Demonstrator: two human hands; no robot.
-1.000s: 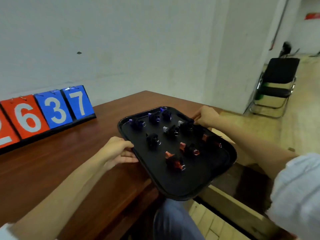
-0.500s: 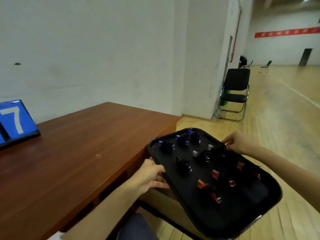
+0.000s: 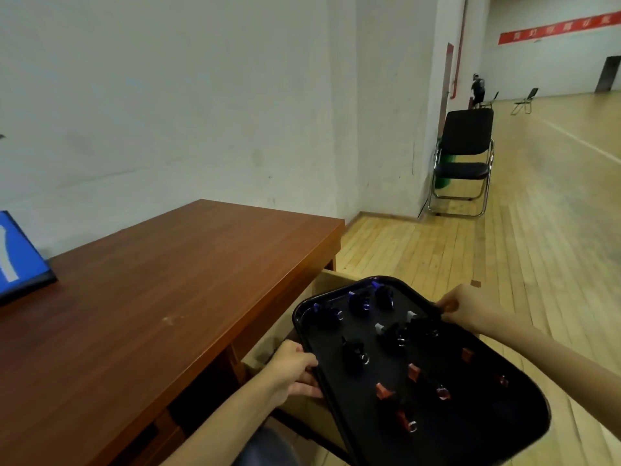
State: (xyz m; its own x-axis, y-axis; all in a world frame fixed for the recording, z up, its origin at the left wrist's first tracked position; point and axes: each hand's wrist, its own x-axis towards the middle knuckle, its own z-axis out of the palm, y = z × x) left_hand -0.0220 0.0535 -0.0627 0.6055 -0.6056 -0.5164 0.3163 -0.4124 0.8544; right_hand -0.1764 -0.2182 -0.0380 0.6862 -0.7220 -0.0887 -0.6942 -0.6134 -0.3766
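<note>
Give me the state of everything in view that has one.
Tray: held in the air beside the table, over the floor.
Left hand: grips the tray's left rim.
Right hand: grips the tray's far right rim.
Small pieces: lying spread over the tray.
Folding chair: unfolded, standing by the wall, nobody on it.
Blue card: propped on the table.

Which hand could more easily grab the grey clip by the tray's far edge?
Probably right: the right hand grips the tray right beside that clip, while the left hand holds the opposite rim, farther away.
</note>
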